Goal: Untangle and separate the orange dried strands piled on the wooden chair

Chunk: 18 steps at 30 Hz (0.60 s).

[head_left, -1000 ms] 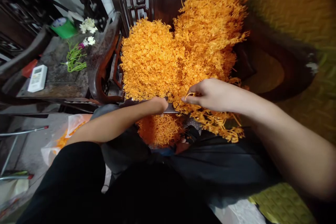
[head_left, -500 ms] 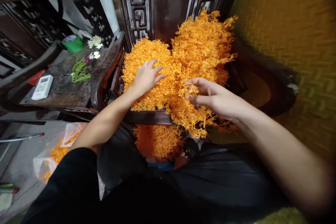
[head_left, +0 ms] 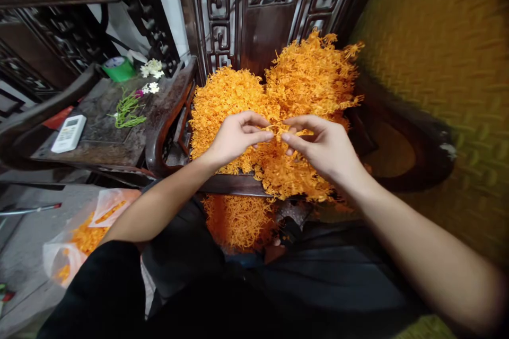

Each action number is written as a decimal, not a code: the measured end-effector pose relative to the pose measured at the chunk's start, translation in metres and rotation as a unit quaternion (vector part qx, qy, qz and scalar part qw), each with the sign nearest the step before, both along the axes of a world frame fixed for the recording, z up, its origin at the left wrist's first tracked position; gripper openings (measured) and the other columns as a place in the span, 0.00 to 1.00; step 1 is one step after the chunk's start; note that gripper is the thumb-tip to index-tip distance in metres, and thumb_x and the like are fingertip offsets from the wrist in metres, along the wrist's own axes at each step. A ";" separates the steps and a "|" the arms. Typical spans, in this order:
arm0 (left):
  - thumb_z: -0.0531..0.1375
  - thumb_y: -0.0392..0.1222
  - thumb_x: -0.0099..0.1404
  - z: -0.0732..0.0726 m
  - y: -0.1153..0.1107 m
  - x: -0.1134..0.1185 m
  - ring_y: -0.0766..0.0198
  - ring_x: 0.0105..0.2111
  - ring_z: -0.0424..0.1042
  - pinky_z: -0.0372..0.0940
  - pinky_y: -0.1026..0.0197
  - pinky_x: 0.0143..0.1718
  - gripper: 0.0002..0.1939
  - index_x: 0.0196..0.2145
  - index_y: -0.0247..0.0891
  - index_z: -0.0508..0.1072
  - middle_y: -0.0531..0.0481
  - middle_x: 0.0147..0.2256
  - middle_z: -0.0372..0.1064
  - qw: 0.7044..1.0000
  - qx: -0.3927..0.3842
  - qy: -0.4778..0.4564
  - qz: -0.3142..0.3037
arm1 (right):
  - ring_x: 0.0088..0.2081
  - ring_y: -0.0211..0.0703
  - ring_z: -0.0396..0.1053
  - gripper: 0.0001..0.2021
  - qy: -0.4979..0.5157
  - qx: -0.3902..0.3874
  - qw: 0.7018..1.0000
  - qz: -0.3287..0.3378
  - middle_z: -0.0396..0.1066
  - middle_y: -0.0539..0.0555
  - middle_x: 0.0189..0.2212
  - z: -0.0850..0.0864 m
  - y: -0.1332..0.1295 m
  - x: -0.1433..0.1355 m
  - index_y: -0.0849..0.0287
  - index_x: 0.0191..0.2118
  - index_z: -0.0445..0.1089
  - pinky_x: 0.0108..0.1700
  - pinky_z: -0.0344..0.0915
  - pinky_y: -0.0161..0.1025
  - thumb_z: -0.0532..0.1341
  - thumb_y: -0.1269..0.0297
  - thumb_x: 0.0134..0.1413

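Over the piles, my left hand (head_left: 242,137) pinches thumb and forefinger together at one end of a thin orange strand (head_left: 277,126). Facing it, my right hand (head_left: 322,143) also has its fingers closed on the strand, a small gap from the left fingertips. Behind the hands, on a dark wooden chair, a dense left heap of small orange curly pieces (head_left: 226,95) lies against a taller, looser right heap of stringy orange pieces (head_left: 310,79). What the strands are made of, I cannot tell.
More orange strands (head_left: 238,217) sit below the chair's front edge (head_left: 234,185). At left, a side table (head_left: 99,143) bears a white remote control (head_left: 69,133), green tape (head_left: 119,69), green stems (head_left: 129,109) and white flowers (head_left: 152,69). A plastic bag (head_left: 55,254) holds orange bits.
My left hand has left the left heap and moved right to meet my right hand. Its spread fingers have closed on the strand. The whole view has shifted slightly.
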<state>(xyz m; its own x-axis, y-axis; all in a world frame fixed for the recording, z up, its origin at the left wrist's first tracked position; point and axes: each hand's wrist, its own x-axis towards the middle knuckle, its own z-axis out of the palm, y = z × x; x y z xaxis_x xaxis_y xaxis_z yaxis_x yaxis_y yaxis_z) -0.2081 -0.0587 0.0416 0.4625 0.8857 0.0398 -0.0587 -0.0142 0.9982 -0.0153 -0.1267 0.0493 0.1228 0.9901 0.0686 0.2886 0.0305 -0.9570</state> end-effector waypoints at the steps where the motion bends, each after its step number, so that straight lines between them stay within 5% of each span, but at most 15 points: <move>1: 0.72 0.36 0.56 0.001 0.000 -0.001 0.67 0.32 0.73 0.68 0.64 0.33 0.10 0.35 0.35 0.78 0.47 0.34 0.75 1.000 0.009 -0.013 0.007 | 0.27 0.39 0.72 0.21 0.016 0.000 1.000 -0.003 0.74 0.54 0.37 -0.001 0.002 0.000 0.57 0.44 0.74 0.27 0.68 0.38 0.74 0.51 0.50; 5: 0.71 0.39 0.59 -0.001 -0.002 0.002 0.63 0.43 0.75 0.71 0.64 0.39 0.08 0.30 0.35 0.76 0.43 0.44 0.76 0.998 0.059 -0.030 0.001 | 0.29 0.41 0.74 0.17 0.060 0.000 0.998 -0.013 0.74 0.53 0.29 -0.004 0.005 -0.006 0.57 0.38 0.70 0.32 0.70 0.39 0.73 0.51 0.51; 12: 0.71 0.41 0.59 -0.007 -0.015 0.010 0.64 0.32 0.75 0.70 0.62 0.30 0.12 0.38 0.40 0.72 0.50 0.32 0.72 0.997 -0.050 -0.052 -0.014 | 0.29 0.40 0.70 0.17 -0.014 0.010 1.000 -0.026 0.71 0.53 0.31 -0.004 0.003 -0.023 0.56 0.40 0.68 0.29 0.65 0.37 0.71 0.52 0.52; 18: 0.73 0.43 0.58 -0.008 -0.014 0.008 0.68 0.27 0.66 0.62 0.63 0.27 0.11 0.38 0.40 0.81 0.50 0.32 0.74 0.998 0.066 0.018 0.010 | 0.33 0.39 0.68 0.15 -0.114 0.096 0.989 -0.027 0.71 0.53 0.36 -0.006 0.001 -0.024 0.57 0.43 0.69 0.34 0.65 0.37 0.68 0.55 0.55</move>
<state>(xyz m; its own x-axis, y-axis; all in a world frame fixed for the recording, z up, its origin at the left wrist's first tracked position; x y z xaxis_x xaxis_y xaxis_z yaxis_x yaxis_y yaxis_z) -0.1997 -0.0728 0.0334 0.4486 0.8827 0.1402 -0.0206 -0.1466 0.9890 -0.0394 -0.1259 0.0430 0.1346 0.9488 0.2856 0.5023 0.1831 -0.8451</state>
